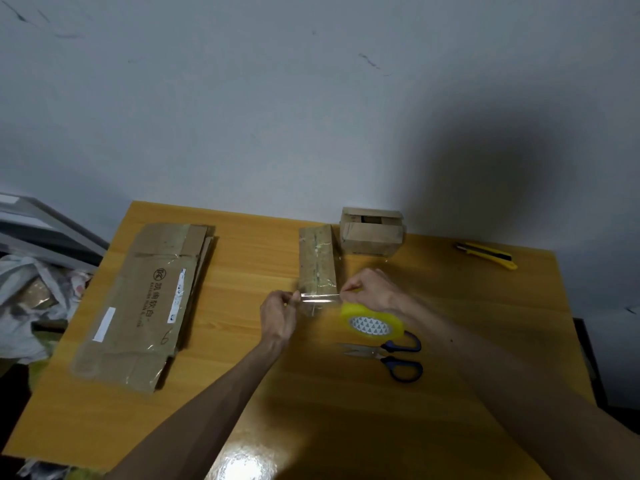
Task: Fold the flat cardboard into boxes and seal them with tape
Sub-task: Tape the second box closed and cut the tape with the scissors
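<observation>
Forearms reach over the table's near edge. The left hand pinches one end of a clear tape strip, the right hand the other, beside the yellow tape roll — stretched across the near end of a narrow box mid-table. Flat cardboard lies along the left edge.

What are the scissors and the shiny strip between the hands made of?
The scissors look like bare grey metal blades with dark blue handles, probably smooth plastic. The strip seems to be thin clear plastic tape: the brown box shows through it, and it glints in the light.
</observation>
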